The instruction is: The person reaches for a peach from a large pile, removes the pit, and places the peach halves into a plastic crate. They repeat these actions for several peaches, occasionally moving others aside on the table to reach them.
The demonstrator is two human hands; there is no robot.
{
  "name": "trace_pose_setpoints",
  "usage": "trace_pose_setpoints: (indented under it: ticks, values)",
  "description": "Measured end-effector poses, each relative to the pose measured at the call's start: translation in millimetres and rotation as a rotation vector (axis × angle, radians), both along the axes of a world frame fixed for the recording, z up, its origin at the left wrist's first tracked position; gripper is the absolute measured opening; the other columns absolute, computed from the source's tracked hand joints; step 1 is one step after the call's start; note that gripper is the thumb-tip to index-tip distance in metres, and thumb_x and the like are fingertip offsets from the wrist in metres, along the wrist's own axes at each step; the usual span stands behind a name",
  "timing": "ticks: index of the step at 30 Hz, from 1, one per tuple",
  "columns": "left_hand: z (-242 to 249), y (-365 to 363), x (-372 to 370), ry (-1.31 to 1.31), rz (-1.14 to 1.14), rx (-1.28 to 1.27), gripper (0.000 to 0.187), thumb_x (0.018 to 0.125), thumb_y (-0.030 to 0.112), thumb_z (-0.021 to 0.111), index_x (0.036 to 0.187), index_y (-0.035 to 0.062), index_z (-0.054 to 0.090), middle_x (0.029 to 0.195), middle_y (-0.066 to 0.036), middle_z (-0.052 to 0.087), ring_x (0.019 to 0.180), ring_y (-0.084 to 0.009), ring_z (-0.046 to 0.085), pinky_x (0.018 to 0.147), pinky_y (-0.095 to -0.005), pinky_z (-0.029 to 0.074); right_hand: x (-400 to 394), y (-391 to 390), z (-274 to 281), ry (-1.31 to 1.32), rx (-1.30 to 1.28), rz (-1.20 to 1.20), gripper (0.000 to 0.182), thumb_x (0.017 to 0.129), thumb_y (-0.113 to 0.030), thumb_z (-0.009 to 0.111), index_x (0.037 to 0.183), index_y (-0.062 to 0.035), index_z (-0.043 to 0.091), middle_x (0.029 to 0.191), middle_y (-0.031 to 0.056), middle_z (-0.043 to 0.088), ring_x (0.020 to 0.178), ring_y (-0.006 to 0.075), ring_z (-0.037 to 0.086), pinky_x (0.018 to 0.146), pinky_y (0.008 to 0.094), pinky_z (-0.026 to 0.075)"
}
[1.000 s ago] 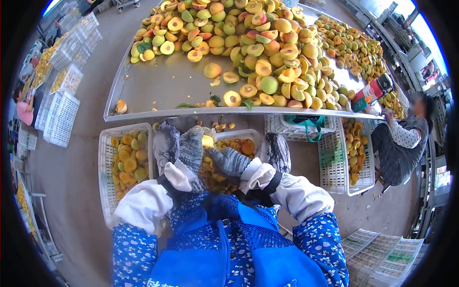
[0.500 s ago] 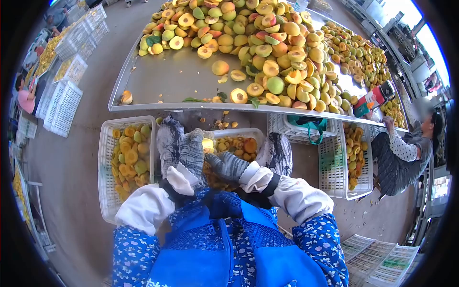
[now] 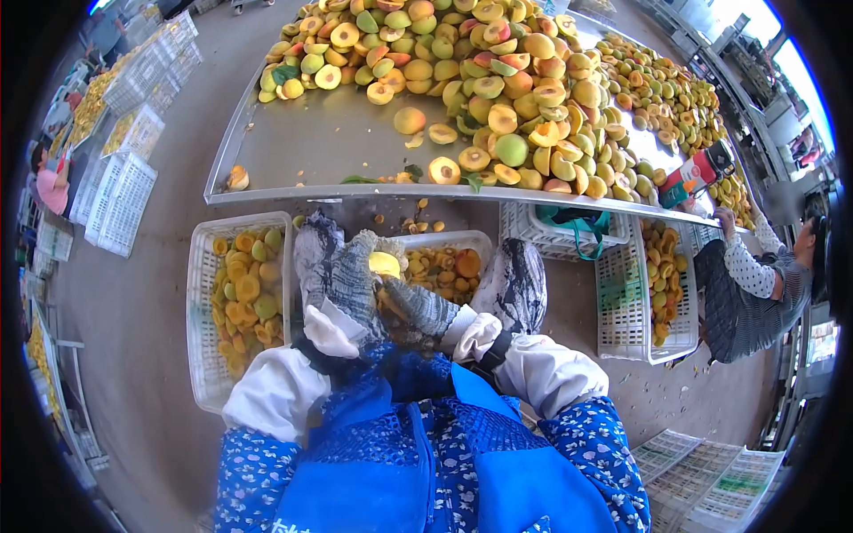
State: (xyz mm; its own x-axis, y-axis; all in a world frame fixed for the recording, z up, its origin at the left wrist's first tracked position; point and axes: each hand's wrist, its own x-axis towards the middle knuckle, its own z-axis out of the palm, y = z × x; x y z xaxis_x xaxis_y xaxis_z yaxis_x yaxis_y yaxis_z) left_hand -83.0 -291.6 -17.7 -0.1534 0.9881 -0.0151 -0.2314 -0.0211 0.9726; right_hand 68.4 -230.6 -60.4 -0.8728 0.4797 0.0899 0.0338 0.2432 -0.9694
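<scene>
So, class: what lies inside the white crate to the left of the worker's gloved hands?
The white crate holds yellow-orange peach halves, some greenish. Its near end is hidden behind the left sleeve, and lower layers are covered.

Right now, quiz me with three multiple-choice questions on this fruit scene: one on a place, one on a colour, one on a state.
1. Where does the big fruit pile lie?
A. on the metal table
B. on the floor
C. in a sack

2. What colour is the apron?
A. red
B. blue
C. black

3. What does the left hand hold?
A. nothing
B. a bottle
C. a yellow fruit piece

Answers: 1 A, the pile covers the tabletop; 2 B, it is bright blue; 3 C, gloved fingers wrap the piece, right hand beside it.
</scene>
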Motion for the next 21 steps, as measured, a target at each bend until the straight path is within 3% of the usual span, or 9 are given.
trace_pose_setpoints:
  ticks: [4, 8, 9, 12, 13, 14, 16, 17, 21]
  values:
    - [-9, -6, 2, -0.436, -0.063, 0.083, 0.031, 0.087, 0.016, 0.039, 0.113, 0.0004, 0.044, 0.107, -0.013, 0.05, 0.101, -0.0215, 0.048, 0.089, -0.0293, 0.039, -5, 1, -31, 0.274, 0.737, -0.01, 0.037, 0.085, -0.008, 0.04, 0.121, -0.0029, 0.04, 0.073, 0.0146, 0.057, 0.058, 0.0269, 0.055, 0.048, 0.0354, 0.043]
    - [-10, -1, 5, -0.792, -0.141, 0.133, 0.031, 0.087, 0.018, 0.04, 0.113, 0.0005, 0.043, 0.107, -0.013, 0.05, 0.101, -0.0216, 0.048, 0.09, -0.0296, 0.039, -3, -9, 5, 0.28, 0.608, -0.005, 0.038, 0.085, -0.007, 0.039, 0.122, -0.0067, 0.04, 0.074, 0.0173, 0.058, 0.058, 0.0315, 0.055, 0.05, 0.0376, 0.043]
    - [-13, 1, 4, -0.791, -0.137, 0.141, 0.031, 0.087, 0.018, 0.04, 0.113, 0.0005, 0.043, 0.107, -0.013, 0.05, 0.101, -0.0216, 0.048, 0.09, -0.0296, 0.039, -5, -11, 19, 0.152, 0.255, -0.015, 0.035, 0.086, -0.01, 0.04, 0.121, -0.0066, 0.043, 0.077, 0.0166, 0.059, 0.061, 0.0326, 0.055, 0.053, 0.0374, 0.043]
    - [-18, 1, -4, -0.12, 0.54, 0.436, 0.032, 0.089, 0.015, 0.035, 0.117, 0.0004, 0.038, 0.108, -0.014, 0.049, 0.087, -0.0184, 0.051, 0.066, -0.0282, 0.048, -3, -8, 10, -0.141, -0.097, -0.033, 0.036, 0.088, -0.03, 0.042, 0.11, -0.003, 0.052, 0.084, 0.0162, 0.061, 0.071, 0.0347, 0.057, 0.063, 0.0364, 0.044]
    - [23, -25, 6, -0.79, 0.675, 0.415, 0.042, 0.085, 0.032, 0.048, 0.117, 0.0054, 0.039, 0.107, -0.015, 0.051, 0.096, -0.0238, 0.051, 0.084, -0.0324, 0.044, 2, -7, -33, -0.44, -0.013, 0.005, 0.037, 0.089, -0.034, 0.036, 0.106, -0.0051, 0.054, 0.074, 0.0155, 0.059, 0.066, 0.0307, 0.057, 0.06, 0.0353, 0.044]
    - [2, -35, -42, -0.476, 0.751, 0.246, 0.036, 0.086, 0.025, 0.046, 0.116, 0.006, 0.044, 0.109, -0.013, 0.051, 0.089, -0.0229, 0.053, 0.076, -0.0312, 0.045, 6, -7, -68, -0.733, 0.074, 0.036, 0.04, 0.091, -0.038, 0.031, 0.102, -0.0072, 0.055, 0.065, 0.0148, 0.058, 0.062, 0.0267, 0.058, 0.056, 0.0343, 0.045]
    - [-40, -55, -138, 0.181, 0.849, -0.181, 0.029, 0.087, 0.012, 0.042, 0.114, 0.0072, 0.052, 0.113, -0.009, 0.052, 0.074, -0.021, 0.056, 0.061, -0.0288, 0.047, 20, -15, -102, -0.467, 0.021, 0.003, 0.048, 0.091, -0.042, 0.024, 0.11, -0.0086, 0.053, 0.075, 0.0187, 0.06, 0.07, 0.029, 0.06, 0.061, 0.0373, 0.045]
    - [15, -52, -122, 0.98, 0.749, -0.595, 0.024, 0.083, 0.02, 0.051, 0.098, 0.0013, 0.055, 0.092, -0.014, 0.058, 0.083, -0.0231, 0.057, 0.074, -0.0322, 0.046, 20, -17, -157, -0.689, 0.055, 0.08, 0.046, 0.091, -0.041, 0.027, 0.117, -0.0093, 0.048, 0.086, 0.0191, 0.061, 0.076, 0.0305, 0.06, 0.068, 0.0378, 0.045]
    - [46, 13, -110, 1.616, 0.757, -0.024, 0.039, 0.073, 0.023, 0.057, 0.105, 0.0017, 0.053, 0.106, -0.017, 0.053, 0.098, -0.0308, 0.051, 0.087, -0.036, 0.04, 21, -10, -90, -0.343, -0.296, -0.062, 0.042, 0.091, -0.039, 0.033, 0.111, -0.0078, 0.054, 0.099, 0.0163, 0.06, 0.095, 0.0267, 0.056, 0.079, 0.0322, 0.041]
